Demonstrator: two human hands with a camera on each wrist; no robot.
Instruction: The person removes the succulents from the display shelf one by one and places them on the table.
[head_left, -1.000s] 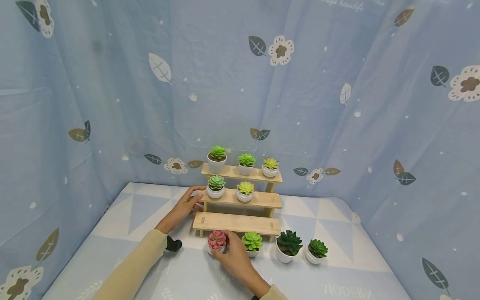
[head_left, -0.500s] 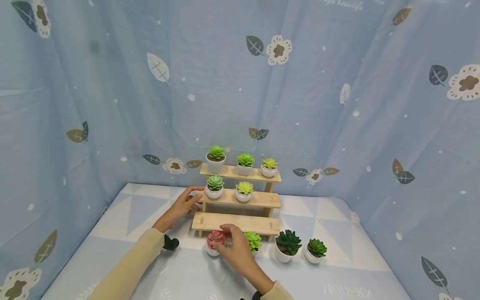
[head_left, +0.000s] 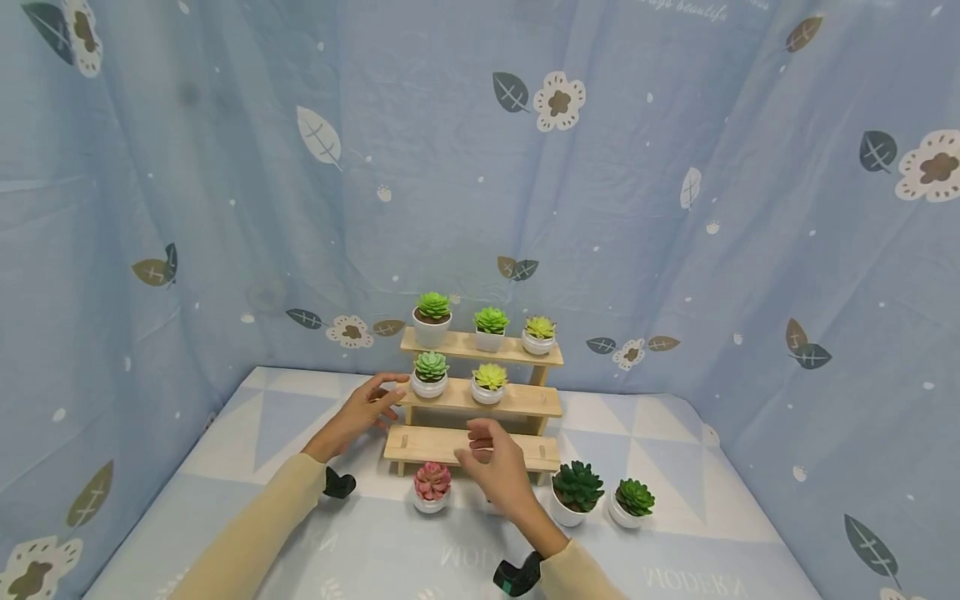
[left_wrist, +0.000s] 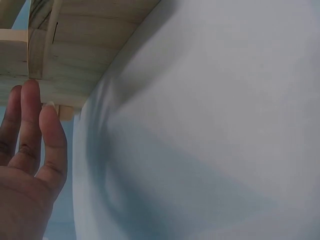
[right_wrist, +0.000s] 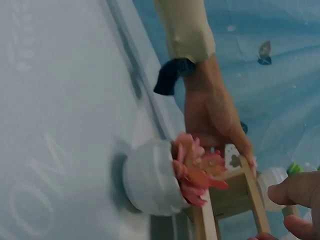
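My left hand is at the left end of the wooden three-tier stand, fingertips right at the middle shelf. In the left wrist view its fingers point nearly straight up along the stand's underside. With nothing in its grasp, my right hand hovers before the bottom shelf, fingers loosely bent. It hides most of a potted plant behind it. To its left a pink succulent in a white pot stands upright on the table; the right wrist view shows this pink succulent up close.
Three green succulents line the top shelf, and two stand on the middle one. A dark green succulent and a smaller one stand on the table to the right. Blue patterned curtain surrounds the table.
My right hand has let go of the pink succulent's pot and moved right and up, over towards the bottom shelf. The pink succulent stays on the table. My left hand stays at the stand.
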